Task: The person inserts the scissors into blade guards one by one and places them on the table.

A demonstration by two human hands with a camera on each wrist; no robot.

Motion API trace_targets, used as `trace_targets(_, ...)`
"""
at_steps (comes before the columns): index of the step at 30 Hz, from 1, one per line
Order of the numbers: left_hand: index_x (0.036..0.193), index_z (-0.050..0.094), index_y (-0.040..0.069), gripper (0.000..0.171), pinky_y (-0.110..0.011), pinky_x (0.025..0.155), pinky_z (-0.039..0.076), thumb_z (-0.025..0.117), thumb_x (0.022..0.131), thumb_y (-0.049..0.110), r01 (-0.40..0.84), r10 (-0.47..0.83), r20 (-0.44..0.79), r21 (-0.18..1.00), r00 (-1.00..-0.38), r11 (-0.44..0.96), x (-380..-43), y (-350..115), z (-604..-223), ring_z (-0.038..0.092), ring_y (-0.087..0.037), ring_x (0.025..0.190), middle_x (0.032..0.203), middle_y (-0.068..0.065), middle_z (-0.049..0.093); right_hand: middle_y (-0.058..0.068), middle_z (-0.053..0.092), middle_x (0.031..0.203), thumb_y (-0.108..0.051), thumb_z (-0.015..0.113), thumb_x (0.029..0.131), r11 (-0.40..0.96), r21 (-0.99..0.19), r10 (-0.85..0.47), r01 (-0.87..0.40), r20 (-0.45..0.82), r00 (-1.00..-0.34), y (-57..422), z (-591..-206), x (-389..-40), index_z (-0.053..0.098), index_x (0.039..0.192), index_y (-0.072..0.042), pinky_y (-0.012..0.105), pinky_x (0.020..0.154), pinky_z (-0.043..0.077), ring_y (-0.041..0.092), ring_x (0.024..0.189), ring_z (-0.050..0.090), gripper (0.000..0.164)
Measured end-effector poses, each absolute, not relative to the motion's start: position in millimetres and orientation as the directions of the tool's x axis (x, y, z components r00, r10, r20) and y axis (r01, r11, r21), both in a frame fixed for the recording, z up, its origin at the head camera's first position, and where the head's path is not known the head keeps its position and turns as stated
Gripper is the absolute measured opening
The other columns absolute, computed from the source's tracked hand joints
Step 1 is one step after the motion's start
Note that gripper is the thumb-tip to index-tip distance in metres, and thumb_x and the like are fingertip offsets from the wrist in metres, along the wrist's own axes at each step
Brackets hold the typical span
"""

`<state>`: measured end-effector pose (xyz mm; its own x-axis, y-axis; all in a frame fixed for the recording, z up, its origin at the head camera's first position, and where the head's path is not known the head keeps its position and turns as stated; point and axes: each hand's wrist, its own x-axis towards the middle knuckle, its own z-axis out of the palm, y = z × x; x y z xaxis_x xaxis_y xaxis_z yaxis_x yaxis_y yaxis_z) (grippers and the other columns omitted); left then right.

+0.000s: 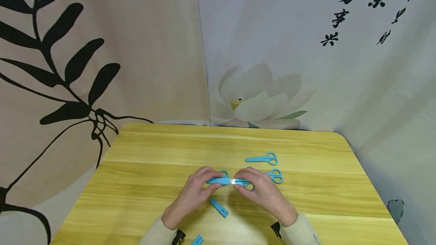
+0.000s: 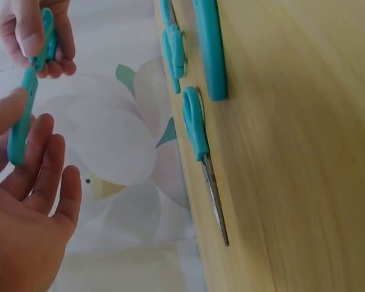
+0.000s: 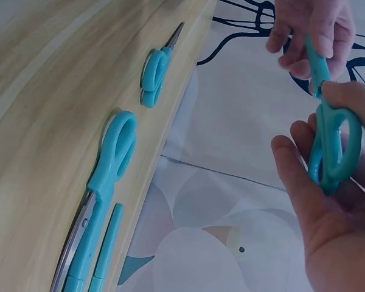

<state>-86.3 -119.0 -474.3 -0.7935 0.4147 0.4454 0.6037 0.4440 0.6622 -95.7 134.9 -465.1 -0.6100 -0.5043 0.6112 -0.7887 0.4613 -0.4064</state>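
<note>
My left hand [image 1: 198, 184] pinches a slim blue blade cover [image 1: 218, 180] between thumb and fingers. A pair of blue-handled scissors [image 3: 337, 149] is in my right hand [image 1: 260, 188], with thumb and fingers on its handles. The two pieces are lined up end to end above the table, and a short stretch of metal blade [image 1: 233, 181] shows between them in the head view. Just behind my left hand, the handle of another pair of scissors [image 1: 223, 172] peeks out. Bare blades show on the scissors lying on the table [image 2: 196, 125] in the left wrist view.
Two more blue scissors lie to the right, one farther back [image 1: 262, 159], one partly behind my right hand [image 1: 276, 176]. A loose blue cover [image 1: 219, 208] lies between my forearms, another [image 1: 197, 240] at the bottom edge. Printed curtains [image 1: 163, 67] hang behind the wooden table [image 1: 143, 154].
</note>
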Motion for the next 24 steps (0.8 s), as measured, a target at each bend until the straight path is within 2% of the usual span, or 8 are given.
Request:
trace_targets(4,0.122,0.075,0.014,0.032,-0.042,0.092,0.057,0.081,0.090,0.014,0.609,0.421,0.446,0.653,-0.789,0.449,-86.5,-121.7,-475.1,0.065,-0.018,0.112,0.118,0.004,0.071,-0.004,0.073,0.105,-0.007,0.088,0.081,0.454,-0.427,-0.511,-0.782,0.595,-0.621,137.4,-465.3,-95.5,0.075,0.103,-0.012,0.027,0.076,0.060,0.011,0.089,0.071,0.025)
trace_targets(7,0.120,0.077,0.014,0.030,-0.044,0.092,0.056,0.081,0.090,0.015,0.625,0.422,0.464,0.627,-0.779,0.464,-86.6,-123.4,-476.4,0.066,-0.019,0.110,0.115,0.004,0.075,-0.004,0.072,0.106,-0.009,0.087,0.083,0.453,-0.429,-0.525,-0.781,0.580,-0.623,138.0,-465.5,-95.2,0.075,0.104,-0.012,0.026,0.077,0.060,0.010,0.090,0.070,0.024)
trace_targets(14,0.116,0.079,0.015,0.026,-0.046,0.093,0.055,0.080,0.090,0.020,0.617,0.406,0.466,0.606,-0.787,0.502,-86.0,-123.8,-478.0,0.069,-0.018,0.107,0.110,0.005,0.077,-0.002,0.071,0.111,-0.013,0.091,0.079,0.486,-0.433,-0.528,-0.759,0.547,-0.650,138.2,-466.2,-93.5,0.073,0.109,-0.010,0.028,0.080,0.060,0.012,0.094,0.071,0.035)
trace_targets(19,0.115,0.079,0.018,0.025,-0.046,0.093,0.055,0.080,0.090,0.022,0.569,0.387,0.419,0.642,-0.822,0.514,-85.2,-122.6,-478.2,0.067,-0.018,0.109,0.113,0.006,0.076,-0.002,0.071,0.109,-0.011,0.086,0.084,0.503,-0.466,-0.511,-0.728,0.519,-0.685,138.8,-467.3,-92.9,0.072,0.106,-0.011,0.028,0.079,0.060,0.012,0.092,0.070,0.027)
trace_targets(24,0.113,0.078,0.017,0.024,-0.046,0.093,0.055,0.081,0.090,0.022,0.559,0.389,0.406,0.657,-0.827,0.506,-85.3,-121.0,-478.0,0.067,-0.019,0.110,0.114,0.005,0.076,-0.005,0.071,0.106,-0.009,0.084,0.084,0.491,-0.470,-0.504,-0.734,0.533,-0.679,139.7,-469.6,-93.3,0.072,0.103,-0.013,0.028,0.077,0.060,0.009,0.091,0.069,0.023)
